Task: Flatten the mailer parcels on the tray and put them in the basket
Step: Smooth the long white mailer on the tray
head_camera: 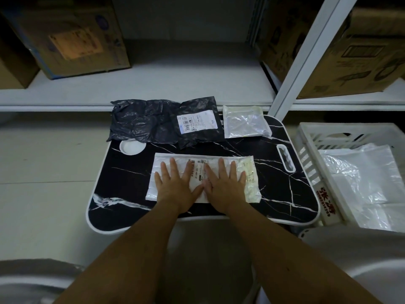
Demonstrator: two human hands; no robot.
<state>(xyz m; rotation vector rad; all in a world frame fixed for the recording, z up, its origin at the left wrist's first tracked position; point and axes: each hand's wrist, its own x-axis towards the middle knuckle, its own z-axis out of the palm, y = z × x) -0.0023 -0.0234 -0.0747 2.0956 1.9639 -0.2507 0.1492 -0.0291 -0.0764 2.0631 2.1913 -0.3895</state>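
White bubble mailer [202,178] lies flat near the front of the black marbled tray [274,183], label up. The left hand [175,185] and right hand [225,185] press on it side by side, palms down, fingers straight and spread, thumbs almost touching. At the tray's far edge lie a crumpled black mailer [142,123], a second black one with a label [197,121] and a small clear pouch [245,121]. The white basket [306,154] stands just right of the tray, with white plastic parcels [361,178] inside
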